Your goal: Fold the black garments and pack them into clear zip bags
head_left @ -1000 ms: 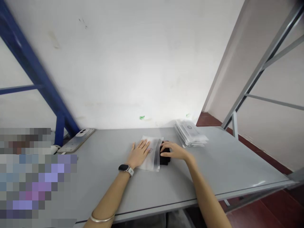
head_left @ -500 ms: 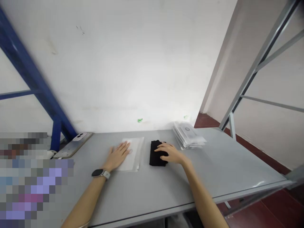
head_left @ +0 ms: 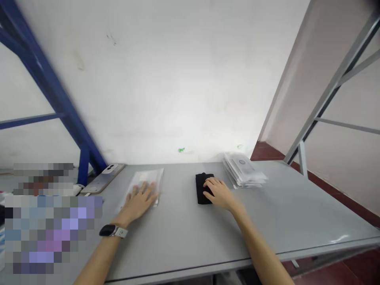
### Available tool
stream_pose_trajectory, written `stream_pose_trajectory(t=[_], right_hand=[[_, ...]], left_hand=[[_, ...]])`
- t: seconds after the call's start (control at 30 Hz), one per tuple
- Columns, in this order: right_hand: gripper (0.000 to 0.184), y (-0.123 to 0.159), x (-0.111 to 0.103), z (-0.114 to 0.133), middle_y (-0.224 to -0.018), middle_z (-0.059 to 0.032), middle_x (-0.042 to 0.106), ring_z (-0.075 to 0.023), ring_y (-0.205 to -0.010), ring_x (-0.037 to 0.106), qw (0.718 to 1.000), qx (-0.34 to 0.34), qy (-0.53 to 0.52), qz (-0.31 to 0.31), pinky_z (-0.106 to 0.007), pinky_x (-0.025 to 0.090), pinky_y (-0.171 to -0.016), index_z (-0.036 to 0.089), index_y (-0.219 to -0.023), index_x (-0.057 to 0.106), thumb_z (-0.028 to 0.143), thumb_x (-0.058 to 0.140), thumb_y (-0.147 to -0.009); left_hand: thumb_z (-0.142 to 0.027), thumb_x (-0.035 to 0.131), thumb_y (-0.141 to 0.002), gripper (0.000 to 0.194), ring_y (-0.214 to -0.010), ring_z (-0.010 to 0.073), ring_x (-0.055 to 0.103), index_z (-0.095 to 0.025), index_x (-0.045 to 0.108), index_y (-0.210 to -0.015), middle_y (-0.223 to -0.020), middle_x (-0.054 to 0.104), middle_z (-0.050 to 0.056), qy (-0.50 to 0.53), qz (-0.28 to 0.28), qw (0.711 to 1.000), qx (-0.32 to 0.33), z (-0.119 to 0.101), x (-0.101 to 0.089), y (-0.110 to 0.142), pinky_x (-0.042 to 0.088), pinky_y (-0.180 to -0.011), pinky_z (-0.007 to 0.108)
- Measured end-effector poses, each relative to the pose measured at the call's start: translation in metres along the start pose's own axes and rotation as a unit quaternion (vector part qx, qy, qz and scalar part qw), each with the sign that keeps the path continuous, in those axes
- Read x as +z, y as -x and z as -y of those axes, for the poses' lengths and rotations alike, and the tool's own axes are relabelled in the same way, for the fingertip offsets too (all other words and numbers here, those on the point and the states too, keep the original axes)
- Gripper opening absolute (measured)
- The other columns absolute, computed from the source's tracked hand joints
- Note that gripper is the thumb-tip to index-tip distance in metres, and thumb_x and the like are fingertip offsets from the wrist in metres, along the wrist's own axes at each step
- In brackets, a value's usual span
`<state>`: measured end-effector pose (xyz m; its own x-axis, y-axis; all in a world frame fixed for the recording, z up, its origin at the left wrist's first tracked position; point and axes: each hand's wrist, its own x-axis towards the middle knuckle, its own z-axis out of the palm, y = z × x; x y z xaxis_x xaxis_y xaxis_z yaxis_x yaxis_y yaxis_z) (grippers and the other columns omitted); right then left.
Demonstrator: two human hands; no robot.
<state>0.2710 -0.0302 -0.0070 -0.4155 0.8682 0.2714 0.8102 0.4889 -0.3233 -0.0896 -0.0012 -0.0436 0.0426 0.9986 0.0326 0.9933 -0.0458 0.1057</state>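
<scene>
Head view: you look down at the grey table (head_left: 178,237), with the folded black cloth (head_left: 201,190) lying flat on it, your landmark for the rest
Your left hand (head_left: 139,201): wide, palm down, fingers spread over the lower part of the translucent pouch (head_left: 151,178); it is clasped around nothing that you can see
Your right hand (head_left: 219,194): loosely open, fingers slightly curved, thumb apart, the fingertips resting on the right part of the black cloth without closing round it
Pouch: flat on the table, left of the black cloth and well apart from it, partly hidden under your left hand
Stack of pouches (head_left: 245,171): right of the black cloth and a little farther from you, the layers fanned unevenly, a round dark mark on the top one
Phone (head_left: 102,180): far to the left of the black cloth, beyond the pouch, camera side up
Watch (head_left: 108,230): on your left wrist, left of the black cloth and nearer to you
Wall (head_left: 178,79): behind the black cloth, pale, with small green marks low down
</scene>
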Motion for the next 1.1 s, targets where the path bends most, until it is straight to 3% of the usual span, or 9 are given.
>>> stream_pose_trajectory(t=[0.13, 0.23, 0.3, 0.47, 0.6, 0.73, 0.9, 1.0, 1.1], right_hand=[[0.023, 0.000, 0.002, -0.001, -0.117, -0.0059, 0.060, -0.0236, -0.112, 0.054, 0.999, 0.007, -0.028, 0.018, -0.041, 0.040, -0.094, 0.024, -0.108, 0.055, 0.039, 0.054, -0.090], [0.026, -0.002, 0.007, -0.002, -0.120, -0.0064, 0.060, -0.0249, -0.119, 0.051, 0.998, 0.019, -0.050, 0.024, -0.040, 0.039, -0.096, 0.024, -0.110, 0.054, 0.039, 0.056, -0.089], [0.026, -0.003, 0.011, -0.003, -0.126, -0.0072, 0.058, -0.0261, -0.132, 0.041, 0.998, 0.020, -0.056, 0.019, -0.042, 0.036, -0.101, 0.024, -0.112, 0.053, 0.037, 0.055, -0.090], [0.028, -0.007, 0.016, -0.001, -0.131, -0.0070, 0.055, -0.0273, -0.140, 0.027, 0.999, 0.035, -0.032, 0.006, -0.045, 0.029, -0.107, 0.024, -0.113, 0.055, 0.039, 0.055, -0.090], [0.028, -0.008, 0.015, -0.001, -0.127, -0.0081, 0.056, -0.0287, -0.128, 0.042, 0.997, 0.064, -0.004, -0.036, -0.043, 0.037, -0.098, 0.023, -0.108, 0.056, 0.045, 0.054, -0.089], [0.028, -0.009, 0.014, -0.004, -0.107, -0.0098, 0.062, -0.0275, -0.101, 0.059, 0.983, 0.159, 0.032, -0.091, -0.039, 0.043, -0.082, 0.020, -0.102, 0.054, 0.046, 0.051, -0.091], [0.028, -0.009, 0.014, -0.005, -0.083, -0.0044, 0.064, -0.0241, -0.076, 0.063, 0.969, 0.235, -0.006, -0.071, -0.030, 0.040, -0.060, 0.021, -0.103, 0.051, 0.044, 0.055, -0.087], [0.027, -0.009, 0.015, -0.004, -0.084, -0.0031, 0.063, -0.0226, -0.076, 0.062, 0.966, 0.241, -0.024, -0.086, -0.028, 0.038, -0.056, 0.023, -0.104, 0.050, 0.040, 0.057, -0.084], [0.025, -0.010, 0.016, -0.004, -0.090, -0.0032, 0.063, -0.0219, -0.080, 0.061, 0.962, 0.248, -0.038, -0.105, -0.027, 0.039, -0.057, 0.024, -0.103, 0.050, 0.036, 0.057, -0.082]], left_hand=[[-0.061, 0.031, -0.089, 0.065, -0.142, 0.0466, 0.005, -0.034, 0.026, -0.148, -0.160, 0.012, 0.006, 0.010, 0.059, 0.998, -0.028, 0.003, -0.004, 0.000, 0.012, -0.109, 0.064], [-0.055, 0.033, -0.091, 0.060, -0.142, 0.0453, 0.008, -0.033, 0.031, -0.147, -0.159, 0.015, 0.007, 0.014, 0.035, 0.999, -0.026, 0.022, -0.013, -0.012, 0.013, -0.109, 0.064], [-0.050, 0.034, -0.092, 0.056, -0.142, 0.0448, 0.013, -0.032, 0.034, -0.146, -0.158, 0.019, 0.008, 0.013, 0.021, 0.999, -0.026, 0.033, -0.019, -0.019, 0.016, -0.108, 0.065], [-0.042, 0.035, -0.093, 0.052, -0.142, 0.0409, 0.020, -0.029, 0.040, -0.143, -0.156, 0.027, 0.011, 0.016, -0.001, 0.999, -0.029, 0.041, -0.024, -0.030, 0.020, -0.105, 0.066], [-0.042, 0.031, -0.094, 0.052, -0.142, 0.0406, 0.019, -0.027, 0.040, -0.143, -0.157, 0.023, 0.012, 0.021, -0.006, 0.999, -0.035, 0.044, -0.022, -0.034, 0.018, -0.107, 0.066], [-0.040, 0.031, -0.094, 0.053, -0.143, 0.0392, 0.015, -0.024, 0.039, -0.143, -0.157, 0.023, 0.012, 0.019, -0.012, 0.999, -0.032, 0.042, -0.023, -0.034, 0.017, -0.107, 0.066], [-0.026, 0.040, -0.086, 0.063, -0.146, 0.0315, 0.009, -0.019, 0.028, -0.148, -0.158, 0.020, 0.011, 0.021, -0.087, 0.995, 0.034, -0.004, -0.029, -0.037, 0.011, -0.114, 0.058], [-0.022, 0.041, -0.083, 0.057, -0.140, 0.0275, 0.028, -0.020, 0.039, -0.141, -0.149, 0.039, 0.009, 0.073, -0.150, 0.979, 0.120, -0.055, -0.032, -0.036, 0.020, -0.115, 0.051], [-0.018, 0.042, -0.082, 0.050, -0.131, 0.0246, 0.041, -0.019, 0.050, -0.131, -0.139, 0.051, 0.008, 0.122, -0.155, 0.961, 0.194, -0.099, -0.029, -0.032, 0.030, -0.112, 0.044]])
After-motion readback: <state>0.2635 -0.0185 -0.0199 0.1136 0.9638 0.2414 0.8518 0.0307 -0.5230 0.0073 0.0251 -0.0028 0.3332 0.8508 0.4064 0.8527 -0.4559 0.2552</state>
